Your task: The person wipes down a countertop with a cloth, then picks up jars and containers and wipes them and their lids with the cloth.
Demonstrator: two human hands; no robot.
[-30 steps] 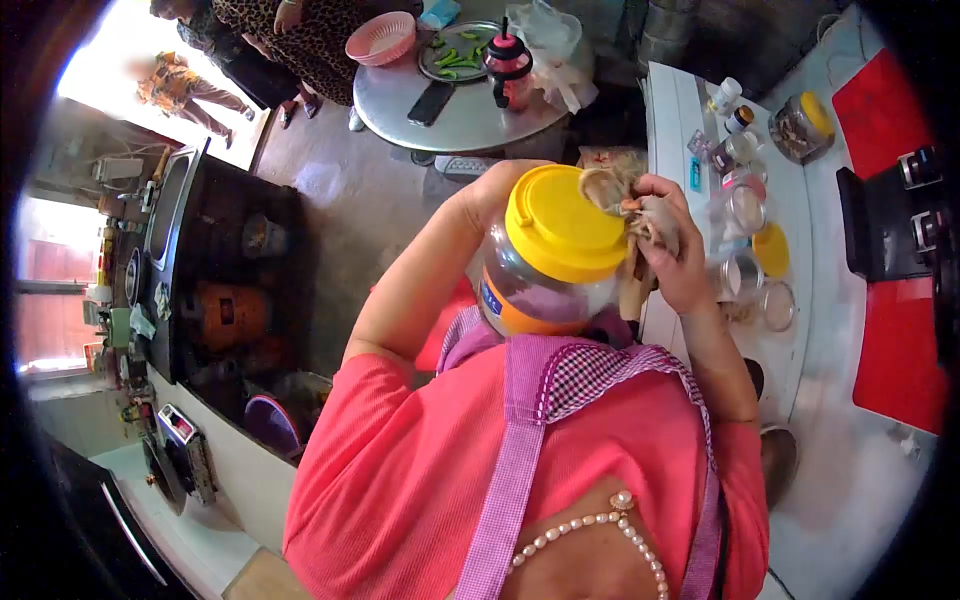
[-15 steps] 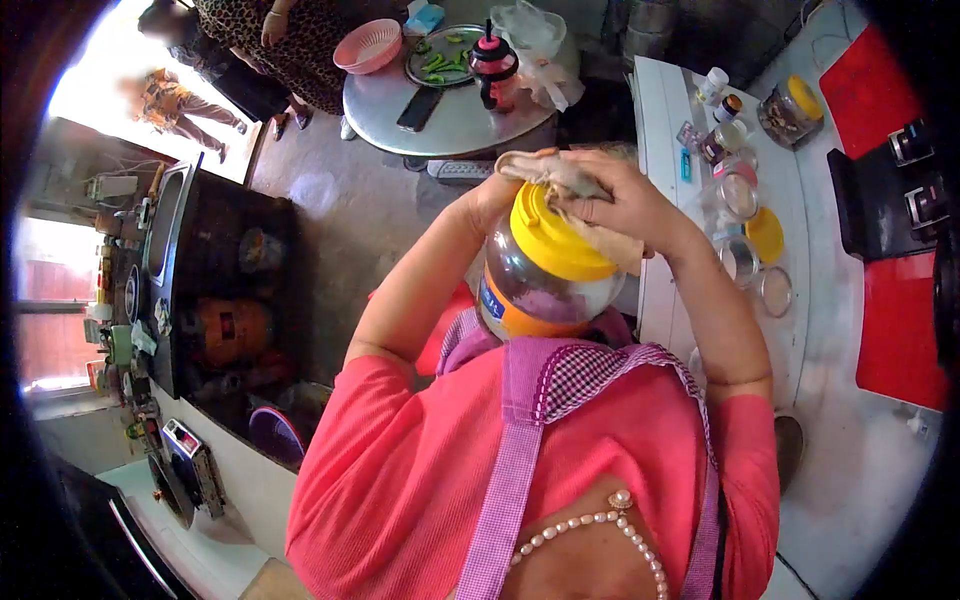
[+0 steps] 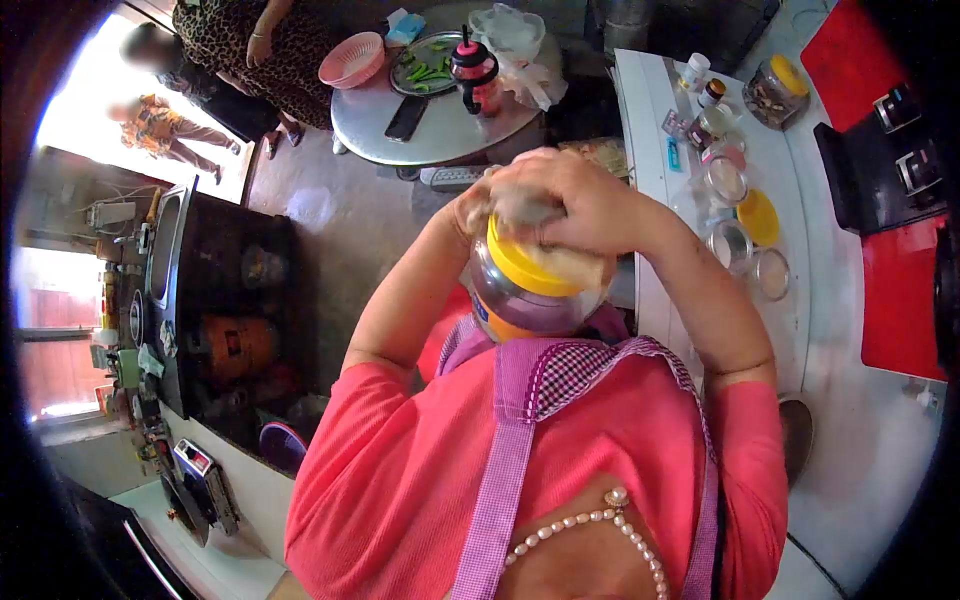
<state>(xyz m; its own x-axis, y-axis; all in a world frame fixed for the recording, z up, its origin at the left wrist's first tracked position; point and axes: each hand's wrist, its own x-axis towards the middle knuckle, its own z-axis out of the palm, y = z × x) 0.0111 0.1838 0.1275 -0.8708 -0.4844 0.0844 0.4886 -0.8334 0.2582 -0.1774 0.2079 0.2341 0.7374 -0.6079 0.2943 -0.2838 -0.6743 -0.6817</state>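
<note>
A clear plastic jar (image 3: 540,310) with a yellow lid (image 3: 515,262) is held close against the chest. My right hand (image 3: 585,200) presses a greyish-beige cloth (image 3: 525,203) over the top of the lid, its fingers closed on the cloth. At the far upper side of the jar is my left hand (image 3: 472,208), wrapped round it near the lid, its fingers mostly hidden. Part of the cloth hangs over the lid's right side. An orange label shows on the jar's lower side.
A round metal table (image 3: 360,130) bears a phone, a tray of green peppers, a pink basket and a drink bottle. On the right, a white counter (image 3: 650,130) holds several jars and lids. Other people (image 3: 265,60) stand at the upper left.
My right hand has moved left from the lid's right side to across its top, carrying the cloth. The cloth now covers much of the lid. The view has shifted slightly.
</note>
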